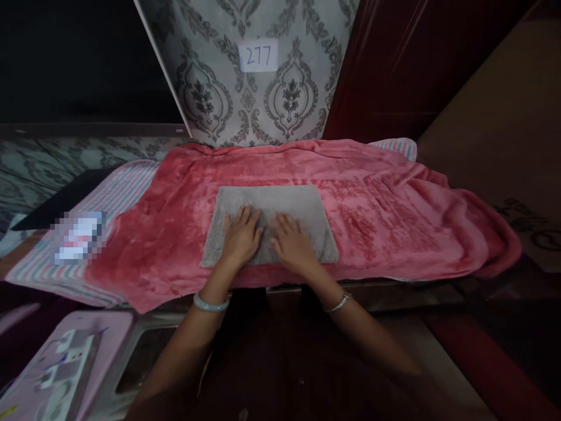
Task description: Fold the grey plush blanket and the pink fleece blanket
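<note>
1. A white card (258, 55) is showing the handwritten number "277" in blue, and it is sitting on the patterned wallpaper (245, 120).
2. On the right, a brown panel (495, 140) that looks like cardboard is carrying dark printed letters and part of a round mark; the lettering is too dim and slanted to read.
3. At the left, a pixelated item (78, 238) is lying on the striped cloth (135, 178); the blurring is hiding any label, leaving only white, blue and reddish patches.
4. A grey cloth (272, 199) is lying flat, near the middle of the red-pink blanket (372, 228), and is showing no visible lettering.
5. The left hand (242, 237) is resting palm down on the cloth's left half, its fingers slightly spread and its thumb pointing inward.
6. The right hand (294, 242) is lying palm down just beside it, fingers loosely extended; neither hand is pinching anything.
7. A pale bangle (211, 303) is circling the left wrist, and a silvery bracelet (338, 303) is circling the right.
</note>
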{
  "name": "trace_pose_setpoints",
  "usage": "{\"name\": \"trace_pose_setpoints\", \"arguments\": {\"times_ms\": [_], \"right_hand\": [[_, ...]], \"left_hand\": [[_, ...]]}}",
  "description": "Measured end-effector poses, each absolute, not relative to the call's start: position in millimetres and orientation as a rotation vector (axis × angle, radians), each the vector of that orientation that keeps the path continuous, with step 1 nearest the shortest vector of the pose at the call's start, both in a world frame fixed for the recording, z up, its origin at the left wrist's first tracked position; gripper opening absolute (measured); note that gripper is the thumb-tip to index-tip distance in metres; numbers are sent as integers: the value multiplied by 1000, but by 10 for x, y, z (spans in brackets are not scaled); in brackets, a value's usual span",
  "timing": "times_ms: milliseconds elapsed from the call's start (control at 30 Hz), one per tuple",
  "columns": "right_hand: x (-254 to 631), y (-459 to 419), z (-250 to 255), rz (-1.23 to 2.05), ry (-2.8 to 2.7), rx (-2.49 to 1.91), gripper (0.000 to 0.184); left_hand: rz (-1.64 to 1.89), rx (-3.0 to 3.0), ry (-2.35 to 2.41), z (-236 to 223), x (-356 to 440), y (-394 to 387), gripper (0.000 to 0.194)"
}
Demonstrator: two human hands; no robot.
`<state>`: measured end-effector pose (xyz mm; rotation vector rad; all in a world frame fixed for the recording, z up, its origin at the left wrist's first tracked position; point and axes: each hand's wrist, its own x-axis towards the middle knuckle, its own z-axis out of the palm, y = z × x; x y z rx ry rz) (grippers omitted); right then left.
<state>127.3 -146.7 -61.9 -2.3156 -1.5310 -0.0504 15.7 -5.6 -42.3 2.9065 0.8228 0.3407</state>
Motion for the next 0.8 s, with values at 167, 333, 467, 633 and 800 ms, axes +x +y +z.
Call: {"name": "trace_pose_setpoints", "arguments": {"times_ms": [167, 333, 467, 633, 800], "right_hand": [[1024, -1333, -709, 7, -1647, -2296, 60], [1254, -1630, -837, -63, -1460, -2412, 67], [1476, -1950, -953, -153, -1314, -2488, 67], [1608, -2195, -1125, -217, -1251, -2449, 66], [1716, -2275, -1170, -202, -1241, -2340, 62]], "left_hand": [[252, 2970, 872, -611, 20, -182, 58], [243, 2976, 888, -617, -30, -92, 60], [296, 2967, 974, -621, -175, 30, 65], [413, 2839, 1073, -748, -451, 177, 66], [549, 2700, 1056, -895, -763, 303, 62]]}}
